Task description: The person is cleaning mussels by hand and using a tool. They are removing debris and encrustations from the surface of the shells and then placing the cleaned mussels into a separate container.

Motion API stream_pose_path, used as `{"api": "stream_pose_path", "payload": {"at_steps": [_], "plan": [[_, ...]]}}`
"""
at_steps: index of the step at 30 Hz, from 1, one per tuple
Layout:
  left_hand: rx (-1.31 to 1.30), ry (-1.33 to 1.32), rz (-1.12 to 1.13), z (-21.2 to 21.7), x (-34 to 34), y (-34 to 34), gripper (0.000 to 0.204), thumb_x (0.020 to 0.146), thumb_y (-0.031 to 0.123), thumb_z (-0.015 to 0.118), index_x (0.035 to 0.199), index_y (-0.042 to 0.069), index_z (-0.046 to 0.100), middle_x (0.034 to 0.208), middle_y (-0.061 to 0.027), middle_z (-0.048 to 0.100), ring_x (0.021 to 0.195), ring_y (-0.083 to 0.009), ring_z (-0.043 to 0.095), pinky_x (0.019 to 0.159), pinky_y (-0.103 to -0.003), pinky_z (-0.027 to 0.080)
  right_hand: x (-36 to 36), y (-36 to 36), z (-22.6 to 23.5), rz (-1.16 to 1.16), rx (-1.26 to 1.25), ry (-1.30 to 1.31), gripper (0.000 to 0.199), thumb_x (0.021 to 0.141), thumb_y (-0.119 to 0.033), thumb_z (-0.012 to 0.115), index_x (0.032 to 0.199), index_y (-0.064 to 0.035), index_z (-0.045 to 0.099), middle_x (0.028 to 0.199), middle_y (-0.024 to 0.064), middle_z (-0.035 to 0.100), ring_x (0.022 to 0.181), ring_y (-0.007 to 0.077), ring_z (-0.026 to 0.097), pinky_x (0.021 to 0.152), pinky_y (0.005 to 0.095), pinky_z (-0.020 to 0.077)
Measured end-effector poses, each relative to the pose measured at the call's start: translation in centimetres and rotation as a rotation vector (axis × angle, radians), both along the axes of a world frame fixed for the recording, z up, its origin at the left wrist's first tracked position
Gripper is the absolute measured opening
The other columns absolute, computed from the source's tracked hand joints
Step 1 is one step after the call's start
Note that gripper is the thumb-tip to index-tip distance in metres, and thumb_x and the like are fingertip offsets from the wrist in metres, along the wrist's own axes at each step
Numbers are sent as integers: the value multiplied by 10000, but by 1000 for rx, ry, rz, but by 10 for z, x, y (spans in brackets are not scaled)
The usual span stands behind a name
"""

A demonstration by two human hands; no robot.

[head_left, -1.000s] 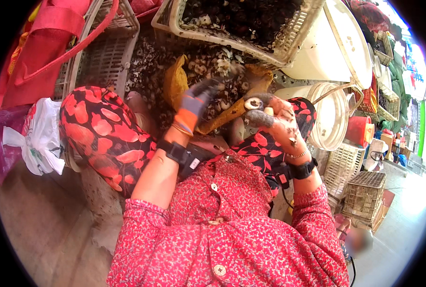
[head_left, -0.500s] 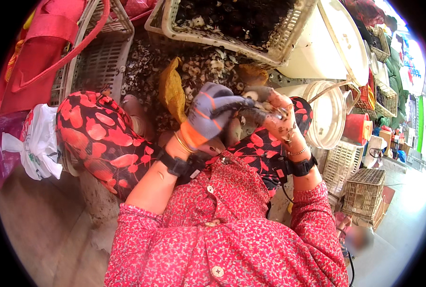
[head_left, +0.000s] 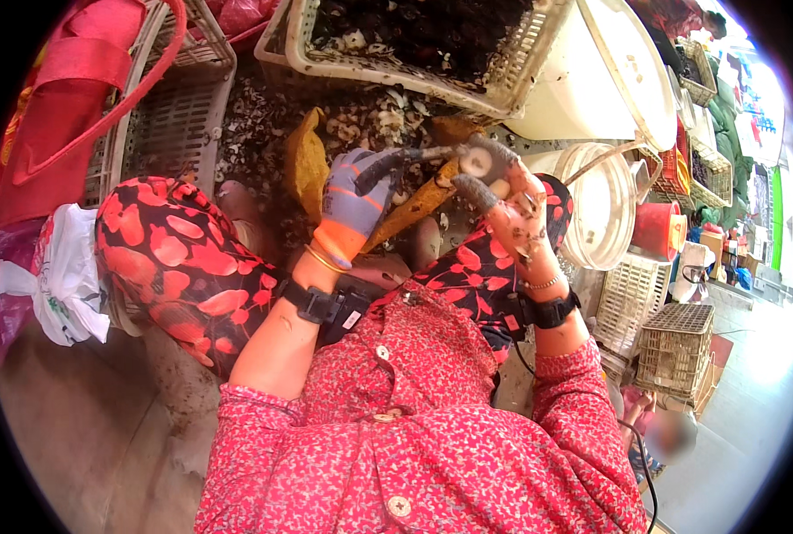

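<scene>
My left hand (head_left: 357,198), in a grey-purple glove with an orange cuff, is closed on a thin dark tool (head_left: 434,153) that points right; its exact kind is hard to make out. My right hand (head_left: 523,206) has dark coverings on some fingers and brown bits stuck to the skin. Between its thumb and fingers sits a pale round piece, like a peeled water chestnut (head_left: 476,162). Another pale piece (head_left: 500,189) shows against the palm. The tool's tip is close to the held piece; whether they touch I cannot tell. Below lie scattered peelings and whitish pieces (head_left: 396,120).
A pale plastic crate (head_left: 396,73) of dark round things stands ahead. Yellow-brown cloth or sacking (head_left: 305,169) lies between my knees. To the right are a white bucket (head_left: 603,209), a large white tub (head_left: 574,89) and a red pail (head_left: 656,230). An empty-looking crate (head_left: 169,133) and a red bag (head_left: 67,98) are left.
My hands have moved apart; the left has shifted left with the tool. My right hand has opened out somewhat, so the pale round piece shows more clearly. The whole view has shifted slightly.
</scene>
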State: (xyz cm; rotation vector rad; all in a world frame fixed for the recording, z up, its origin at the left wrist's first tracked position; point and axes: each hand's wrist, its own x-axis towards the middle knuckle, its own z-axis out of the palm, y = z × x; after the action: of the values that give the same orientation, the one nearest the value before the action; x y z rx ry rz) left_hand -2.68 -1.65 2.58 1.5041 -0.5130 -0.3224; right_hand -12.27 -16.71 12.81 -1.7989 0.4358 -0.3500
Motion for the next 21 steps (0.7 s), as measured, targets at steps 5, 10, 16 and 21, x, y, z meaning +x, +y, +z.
{"api": "stream_pose_path", "payload": {"at_steps": [5,10,16,21], "plan": [[227,-295,16,21,-1,3,264,728,71,571,951,148,688,853,-115,599,816,-330,518,761,-402,432,-2,-19,-31,-56,-129,-74,393,765,30,669,1136,12,543,1002,54,613,890,129,593,802,254,491],[352,-303,30,24,-3,6,268,722,77,578,951,159,690,840,-116,602,824,-322,525,749,-398,443,2,-7,-6,-3,-955,133,342,773,10,669,1095,24,554,976,42,612,851,139,599,759,257,502],[26,210,-83,9,-2,11,219,826,16,566,1030,19,643,910,-36,636,814,-114,577,726,-237,459,1,10,-7,-23,146,259,361,752,-36,718,1073,21,563,939,23,624,842,98,577,752,225,486],[-163,635,-121,11,0,12,252,830,39,604,1080,9,610,941,-23,651,796,-77,591,697,-196,473,-5,19,-17,-82,178,204,386,744,-24,724,1091,19,560,948,24,618,858,87,568,775,215,473]]}}
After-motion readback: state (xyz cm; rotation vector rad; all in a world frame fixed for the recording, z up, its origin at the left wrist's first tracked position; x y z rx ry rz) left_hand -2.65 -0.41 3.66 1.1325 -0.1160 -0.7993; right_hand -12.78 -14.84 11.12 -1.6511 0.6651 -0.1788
